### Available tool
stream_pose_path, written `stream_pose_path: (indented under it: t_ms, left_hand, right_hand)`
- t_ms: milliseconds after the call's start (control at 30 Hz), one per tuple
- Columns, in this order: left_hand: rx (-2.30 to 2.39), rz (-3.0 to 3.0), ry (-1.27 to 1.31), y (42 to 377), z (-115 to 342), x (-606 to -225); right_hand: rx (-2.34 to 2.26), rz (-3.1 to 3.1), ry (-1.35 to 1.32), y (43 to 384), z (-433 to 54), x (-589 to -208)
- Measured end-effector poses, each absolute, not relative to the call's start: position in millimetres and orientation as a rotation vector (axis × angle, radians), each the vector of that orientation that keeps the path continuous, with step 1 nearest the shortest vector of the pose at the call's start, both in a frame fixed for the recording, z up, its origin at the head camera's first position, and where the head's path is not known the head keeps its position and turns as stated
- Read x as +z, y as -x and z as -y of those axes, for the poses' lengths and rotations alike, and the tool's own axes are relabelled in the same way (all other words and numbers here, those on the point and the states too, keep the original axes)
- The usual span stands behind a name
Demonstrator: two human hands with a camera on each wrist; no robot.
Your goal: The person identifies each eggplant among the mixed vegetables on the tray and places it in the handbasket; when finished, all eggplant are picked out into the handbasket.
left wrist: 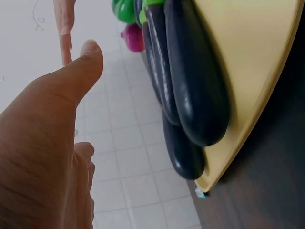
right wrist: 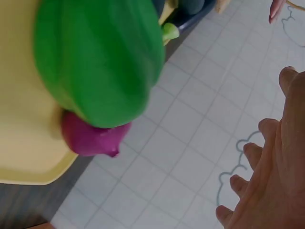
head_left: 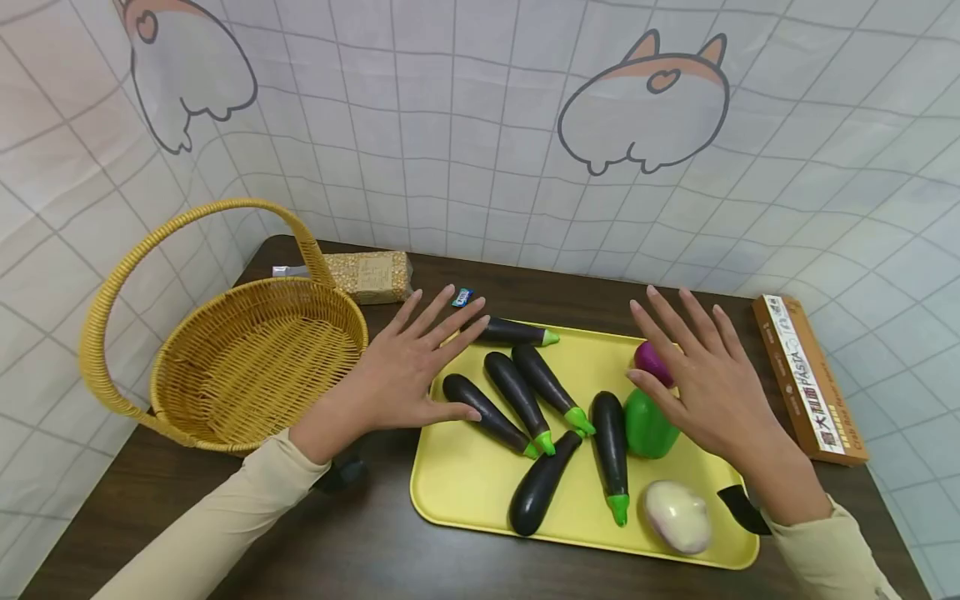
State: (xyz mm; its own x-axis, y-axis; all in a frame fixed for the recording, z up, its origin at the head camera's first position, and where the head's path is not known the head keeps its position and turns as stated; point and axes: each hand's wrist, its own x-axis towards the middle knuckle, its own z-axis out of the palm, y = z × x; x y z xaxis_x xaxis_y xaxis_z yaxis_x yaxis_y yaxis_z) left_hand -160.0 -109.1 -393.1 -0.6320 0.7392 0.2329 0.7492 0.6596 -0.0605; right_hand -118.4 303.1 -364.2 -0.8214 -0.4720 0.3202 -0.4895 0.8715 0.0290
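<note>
My left hand [head_left: 408, 371] hovers with fingers spread over the left edge of a yellow tray [head_left: 457, 492], holding nothing. Over the tray's right side, my right hand [head_left: 712, 396] is likewise spread and holds nothing. Several dark eggplants [head_left: 611, 442] with green stem ends lie on the tray; the left wrist view shows some eggplants [left wrist: 195, 71] close up. Nearest the right hand are a green bell pepper [head_left: 648, 425] and a purple onion [head_left: 654, 362], partly hidden by that hand in the head view. A whitish-purple round vegetable [head_left: 677, 517] sits at the tray's front right.
A yellow wicker basket [head_left: 168, 392] with a tall handle stands left of the tray. Behind are a bag of yellow grains [head_left: 375, 275] and a small blue packet [head_left: 462, 297]. A long pasta box [head_left: 810, 379] lies at right. Grid-patterned cloth [head_left: 480, 125] hangs behind the table.
</note>
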Motion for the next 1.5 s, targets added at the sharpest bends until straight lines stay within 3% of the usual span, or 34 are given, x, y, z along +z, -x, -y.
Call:
stream_pose_path:
  t_ms: [500,933,1500]
  left_hand:
    - [-0.286,2.584,1.413,136.9,91.9,-429.4]
    - [-0.339,2.57,1.402,130.7,83.0,-447.5]
    - [-0.306,2.49,1.511,129.4,80.4,-464.2]
  right_hand:
    - [0.091,2.786,-0.609,96.5,-345.1,-386.7]
    - [0.157,2.84,-0.518,77.3,-376.2,-414.3]
    - [0.372,3.03,-0.44,77.9,-409.0,-469.7]
